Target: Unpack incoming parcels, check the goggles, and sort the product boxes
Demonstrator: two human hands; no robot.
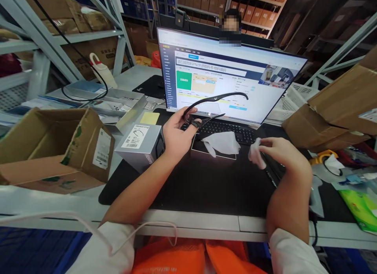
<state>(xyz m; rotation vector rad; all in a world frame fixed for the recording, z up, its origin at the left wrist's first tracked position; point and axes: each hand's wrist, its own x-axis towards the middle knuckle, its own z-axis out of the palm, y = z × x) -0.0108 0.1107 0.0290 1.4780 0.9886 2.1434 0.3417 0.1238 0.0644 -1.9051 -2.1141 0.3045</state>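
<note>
My left hand (180, 134) is closed round a pair of black glasses (219, 97). Their two temple arms point right, in front of the monitor's lower part. Between the fingertips of my right hand (278, 150) hangs a crumpled piece of thin white wrapping (257, 155). Between my hands sits an open dark box (213, 154), with more white wrapping paper (224, 143) spilling over its rim. A grey carton (140, 142) with a white label stands just left of my left forearm.
A monitor (212, 81) and a black keyboard (218, 126) are at the back of the desk. An open cardboard box (88, 148) stands left. Cardboard cartons (318, 116) and a tape roll (334, 164) lie right. A person (230, 26) is behind the monitor.
</note>
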